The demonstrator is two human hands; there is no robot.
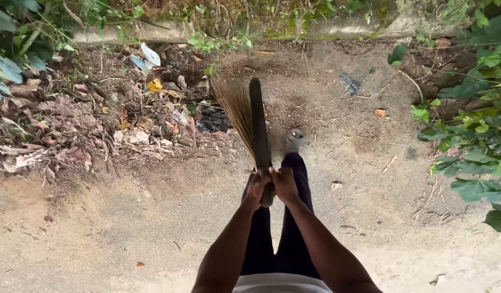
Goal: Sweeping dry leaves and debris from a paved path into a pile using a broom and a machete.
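Outdoor ground of bare sandy dirt (pixel 126 228) in soft daylight, scattered with small twigs. A heap of dry brown leaves (pixel 82 125) mixed with scraps of litter (pixel 150 54) lies at upper left, below a low mossy concrete kerb (pixel 294 27) along the top. Green leafy plants (pixel 478 125) crowd the right edge.

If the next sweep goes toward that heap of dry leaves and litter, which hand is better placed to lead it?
Probably the left hand. Both hands grip the dark broom handle together, the right hand beside it, but the pile of brown leaves and litter lies to the left, where the straw bristles already lean.
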